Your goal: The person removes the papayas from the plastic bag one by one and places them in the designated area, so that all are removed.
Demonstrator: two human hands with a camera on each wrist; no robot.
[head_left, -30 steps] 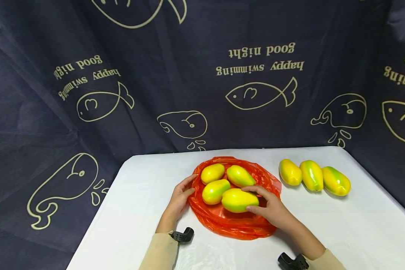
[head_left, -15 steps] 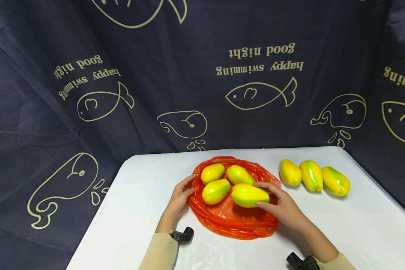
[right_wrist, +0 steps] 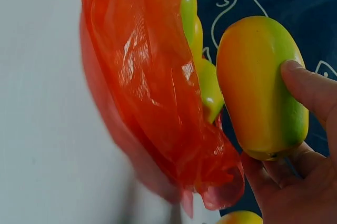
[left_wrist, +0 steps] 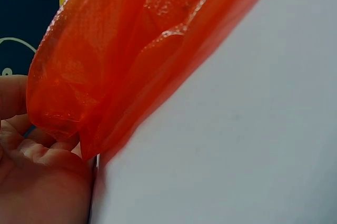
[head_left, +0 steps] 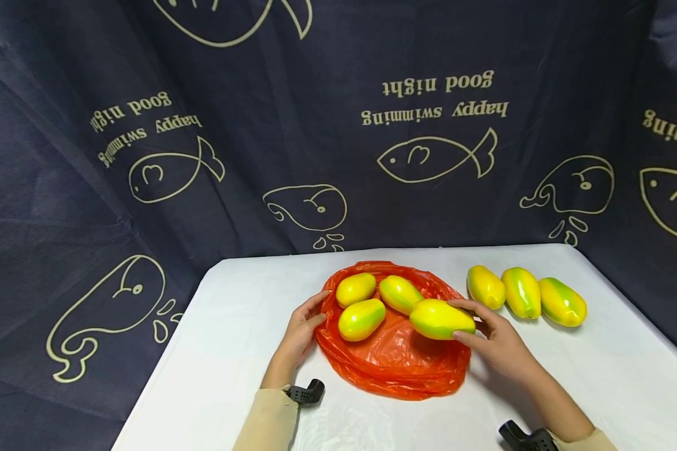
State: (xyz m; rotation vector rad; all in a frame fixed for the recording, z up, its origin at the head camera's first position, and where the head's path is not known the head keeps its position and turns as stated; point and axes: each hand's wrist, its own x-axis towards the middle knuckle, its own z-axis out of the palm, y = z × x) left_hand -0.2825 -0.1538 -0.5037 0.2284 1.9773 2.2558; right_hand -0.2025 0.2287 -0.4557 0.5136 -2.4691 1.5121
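Note:
A glossy yellow-green papaya (head_left: 439,319) is in my right hand (head_left: 502,341), gripped at its right end between thumb and fingers. In the right wrist view this papaya (right_wrist: 258,87) is raised beside the red plastic bag (right_wrist: 142,76), with the thumb (right_wrist: 310,87) against its side. The red bag (head_left: 383,369) lies spread open on the table with three more papayas in it, one of them the front-left papaya (head_left: 361,319). At the bag's left rim, my left hand (head_left: 299,329) holds the thin plastic; in the left wrist view its fingers are partly hidden behind the bag (left_wrist: 79,92).
Three papayas lie in a row at the back right of the white table (head_left: 231,351), the middle papaya (head_left: 521,293) touching its neighbours. Behind the table hangs a dark blue curtain (head_left: 338,125) printed with fish and whales.
My right hand has lifted the papaya from the front of the bag and carried it right, over the bag's right rim. The left hand has stayed at the left rim.

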